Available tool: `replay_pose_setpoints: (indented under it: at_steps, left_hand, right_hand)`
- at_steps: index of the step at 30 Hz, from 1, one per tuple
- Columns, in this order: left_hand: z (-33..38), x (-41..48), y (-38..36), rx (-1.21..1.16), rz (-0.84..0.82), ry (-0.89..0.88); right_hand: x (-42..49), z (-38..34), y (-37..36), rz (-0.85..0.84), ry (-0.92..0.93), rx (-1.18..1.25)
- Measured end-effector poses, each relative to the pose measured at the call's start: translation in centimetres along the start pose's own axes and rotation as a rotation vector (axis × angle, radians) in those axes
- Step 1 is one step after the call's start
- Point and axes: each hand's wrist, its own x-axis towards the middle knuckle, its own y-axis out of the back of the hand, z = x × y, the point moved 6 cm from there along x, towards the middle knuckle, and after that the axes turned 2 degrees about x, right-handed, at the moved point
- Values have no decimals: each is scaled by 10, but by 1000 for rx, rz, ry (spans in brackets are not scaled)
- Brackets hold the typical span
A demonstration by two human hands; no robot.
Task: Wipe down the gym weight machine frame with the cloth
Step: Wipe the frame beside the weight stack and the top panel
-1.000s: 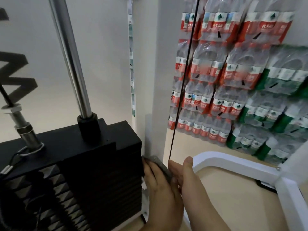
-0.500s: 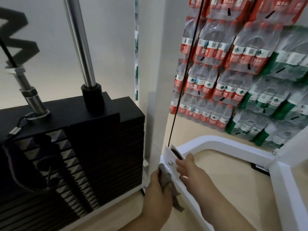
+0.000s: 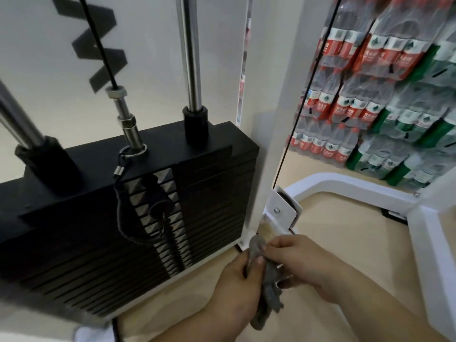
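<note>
- The grey cloth (image 3: pixel 267 282) is hanging bunched between your two hands in the head view. It is low down, in front of the foot of the white upright post (image 3: pixel 269 144) of the weight machine frame.
- Your left hand (image 3: pixel 232 290) is gripping the cloth's middle, with the thumb lying across the fabric. Your right hand (image 3: pixel 306 262) is pinching its upper end with curled fingers, as if you are regathering it.
- The cloth's top edge is sitting just beside the low rail under the white pulley bracket (image 3: pixel 281 212). I cannot tell whether it is touching the metal.
- A tan patch (image 3: pixel 267 227) is showing on that rail right below the bracket. To me it is looking like grime not yet wiped, though it could be a reflection.
- The curved base rail (image 3: pixel 345 182) is running off to the right behind your hands. It is showing no streaks either way, so I cannot judge whether it is done.
- The black weight stack (image 3: pixel 74 230), its selector pin (image 3: pixel 158 203), the chrome guide rod (image 3: pixel 190 58) and the thin cable (image 3: pixel 303 99) are sitting to the left and above, apart from the cloth.
- Packs of water bottles (image 3: pixel 370 99) are standing stacked behind the frame.
- On progress, you are working at the frame's foot, but no stroke is under way. I judge that the patch and the base rail are waiting for you, and nothing here is showing how much of the upright is done.
</note>
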Motion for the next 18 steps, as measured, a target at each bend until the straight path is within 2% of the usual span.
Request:
replay_pose_setpoints:
  at_steps: [2, 5, 7, 9, 11, 13, 15, 18]
  left_hand:
    - [-7, -25, 31, 109, 106, 20]
    - [-21, -57, 85, 309, 317, 154]
    - [-42, -72, 120, 308, 421, 259]
    - [-53, -88, 151, 214, 539, 259]
    - [-58, -97, 177, 53, 580, 282]
    - [-69, -101, 195, 66, 582, 318]
    - [-73, -98, 210, 58, 594, 315]
    - [-76, -91, 221, 12, 542, 265]
  right_hand:
    - [-13, -13, -30, -28, 27, -197]
    - [-30, -46, -86, 41, 178, -366]
    - [-38, -59, -125, 33, 194, -306]
    - [-42, -57, -158, -5, 153, -232]
    - [-41, -66, -182, -61, 144, -290]
    - [-38, -69, -194, -65, 133, -309]
    - [-35, -77, -200, -25, 130, -225]
    - [-32, -84, -208, 24, 100, -174]
